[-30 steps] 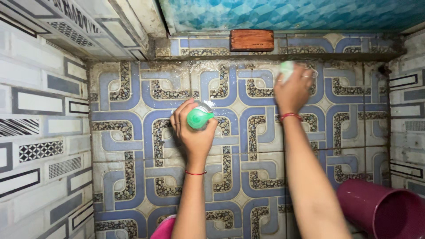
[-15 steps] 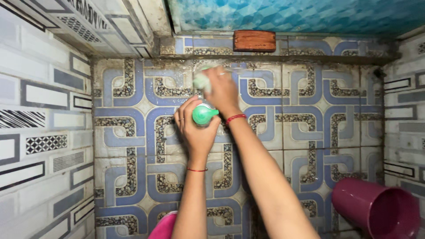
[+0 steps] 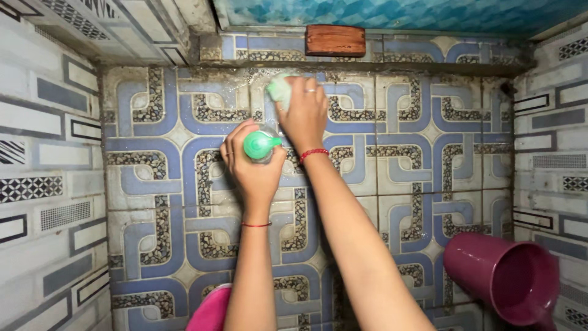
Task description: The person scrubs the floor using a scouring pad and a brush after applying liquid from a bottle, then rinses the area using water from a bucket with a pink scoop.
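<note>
My left hand (image 3: 252, 173) grips a bottle with a green nozzle cap (image 3: 260, 145), held over the patterned blue and white tiled floor (image 3: 398, 171). My right hand (image 3: 303, 113) is just beyond it, pressing a pale green scrub pad (image 3: 280, 89) against the wet, soapy tiles near the far edge of the floor. The right forearm crosses close beside the left hand. Both wrists carry a thin red thread.
A maroon plastic bucket (image 3: 508, 276) lies tipped at the lower right. A brown brick-like block (image 3: 335, 40) sits on the raised ledge at the far side. Tiled walls close in on the left (image 3: 43, 184) and right (image 3: 551, 153). A pink item (image 3: 211, 309) shows at the bottom edge.
My right hand swept the scrub pad from the far right of the floor leftward to just beyond the bottle. The left hand kept its grip and barely shifted.
</note>
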